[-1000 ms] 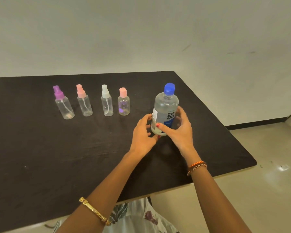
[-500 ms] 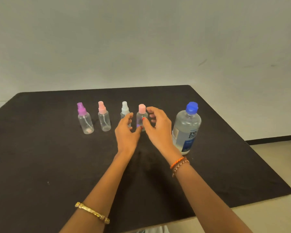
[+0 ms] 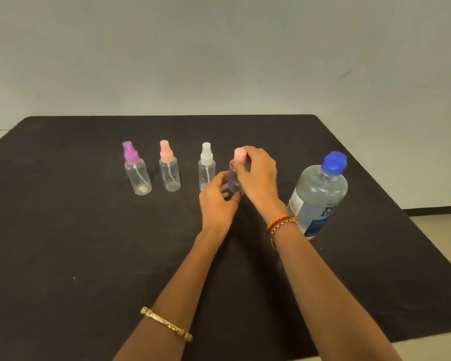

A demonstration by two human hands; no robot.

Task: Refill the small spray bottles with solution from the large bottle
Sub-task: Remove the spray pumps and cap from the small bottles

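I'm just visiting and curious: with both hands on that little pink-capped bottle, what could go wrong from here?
1. The left hand and right hand work on the pink-capped bottle right beside the white-capped bottle; a stray knuckle might tip it over.
2. The large bottle stands close to the right forearm, so a careless pull back could knock it over.
3. The small neck may make pouring spill onto the table.
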